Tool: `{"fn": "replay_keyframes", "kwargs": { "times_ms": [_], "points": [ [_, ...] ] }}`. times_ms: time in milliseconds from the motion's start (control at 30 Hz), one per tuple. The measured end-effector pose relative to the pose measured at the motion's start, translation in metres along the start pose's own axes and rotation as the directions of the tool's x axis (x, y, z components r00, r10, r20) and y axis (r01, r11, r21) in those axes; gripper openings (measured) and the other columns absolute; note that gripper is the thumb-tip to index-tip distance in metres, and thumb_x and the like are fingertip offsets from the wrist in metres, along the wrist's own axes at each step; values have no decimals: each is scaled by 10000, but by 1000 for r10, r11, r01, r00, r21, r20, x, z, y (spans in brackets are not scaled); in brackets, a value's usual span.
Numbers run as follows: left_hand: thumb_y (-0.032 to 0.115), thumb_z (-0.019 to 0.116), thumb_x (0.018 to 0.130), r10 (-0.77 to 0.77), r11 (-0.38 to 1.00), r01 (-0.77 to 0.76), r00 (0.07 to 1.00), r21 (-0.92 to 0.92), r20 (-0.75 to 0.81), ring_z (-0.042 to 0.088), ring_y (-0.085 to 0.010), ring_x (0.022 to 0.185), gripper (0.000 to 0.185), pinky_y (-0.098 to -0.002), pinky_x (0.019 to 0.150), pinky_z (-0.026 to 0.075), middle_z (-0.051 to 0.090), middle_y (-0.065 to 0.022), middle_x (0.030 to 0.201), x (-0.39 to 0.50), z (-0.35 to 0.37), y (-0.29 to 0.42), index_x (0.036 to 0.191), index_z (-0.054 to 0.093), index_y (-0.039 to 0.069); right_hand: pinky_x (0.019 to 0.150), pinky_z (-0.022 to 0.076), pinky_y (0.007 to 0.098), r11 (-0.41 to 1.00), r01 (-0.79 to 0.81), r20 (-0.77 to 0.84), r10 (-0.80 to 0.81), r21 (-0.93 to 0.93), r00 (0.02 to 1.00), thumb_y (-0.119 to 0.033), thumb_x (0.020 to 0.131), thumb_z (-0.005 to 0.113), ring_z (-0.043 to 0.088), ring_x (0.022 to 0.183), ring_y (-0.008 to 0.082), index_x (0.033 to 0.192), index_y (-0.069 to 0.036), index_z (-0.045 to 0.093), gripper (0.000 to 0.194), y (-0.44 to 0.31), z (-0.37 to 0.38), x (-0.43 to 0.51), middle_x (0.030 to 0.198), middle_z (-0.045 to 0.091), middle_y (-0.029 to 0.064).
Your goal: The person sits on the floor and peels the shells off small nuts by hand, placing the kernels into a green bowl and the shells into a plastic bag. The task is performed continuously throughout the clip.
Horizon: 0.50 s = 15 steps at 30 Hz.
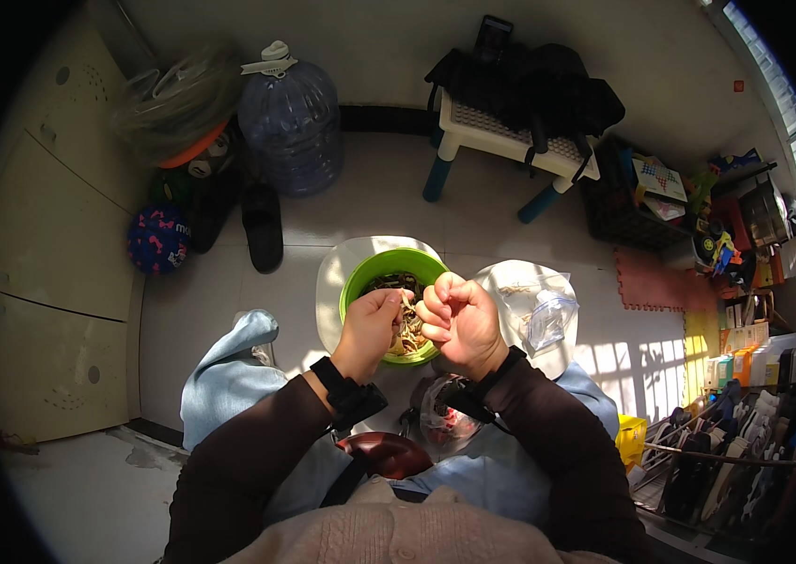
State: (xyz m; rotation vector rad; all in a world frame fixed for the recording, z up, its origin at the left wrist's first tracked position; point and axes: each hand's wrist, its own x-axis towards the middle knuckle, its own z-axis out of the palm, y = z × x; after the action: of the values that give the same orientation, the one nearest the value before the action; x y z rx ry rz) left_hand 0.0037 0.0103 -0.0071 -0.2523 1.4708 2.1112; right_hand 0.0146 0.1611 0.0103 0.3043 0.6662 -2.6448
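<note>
A green plastic tub point(352, 285) stands on a pale stool point(331, 268) between my knees, with dry, strip-like plant pieces point(408, 338) inside it. Over the tub, my left hand point(370, 324) pinches a small pale dried piece point(406, 296) between thumb and fingertips. My right hand point(463, 321) is beside it at the tub's right rim, palm up with the fingers curled in; whether anything is inside them cannot be told. Right of the tub, a second pale stool point(511, 275) bears a clear plastic bag point(549, 317) and a few small pale bits.
A large water bottle point(290, 134), black slippers point(262, 229) and a blue patterned ball point(158, 238) are at the upper left. A studded white table point(447, 127) holds black bags. Toy crates point(630, 204) and a shoe rack point(715, 458) line the right side.
</note>
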Motion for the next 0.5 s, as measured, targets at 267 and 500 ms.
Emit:
{"fn": "replay_keyframes", "kwargs": {
  "times_ms": [267, 500],
  "points": [
    [168, 403, 948, -17, 983, 38, 992, -177, 122, 361, -30, 497, 275, -173, 430, 274, 455, 28, 668, -2, -4, 5, 1176, 494, 44, 550, 482, 209, 864, -15, -242, -124, -503, 962, -74, 854, 556, 605, 656, 113, 1023, 48, 548, 209, 10, 14, -1, 820, 628, 101],
    [183, 459, 932, -60, 980, 112, 954, -162, 295, 413, -31, 539, 257, -172, 470, 332, 498, 34, 719, 0, -7, 6, 1137, 507, 35, 593, 470, 214, 836, 70, -153, -181, -544, 971, -80, 876, 533, 560, 620, 88, 887, 32, 607, 135, 19, 2, 2, 739, 610, 51]
  ]
}}
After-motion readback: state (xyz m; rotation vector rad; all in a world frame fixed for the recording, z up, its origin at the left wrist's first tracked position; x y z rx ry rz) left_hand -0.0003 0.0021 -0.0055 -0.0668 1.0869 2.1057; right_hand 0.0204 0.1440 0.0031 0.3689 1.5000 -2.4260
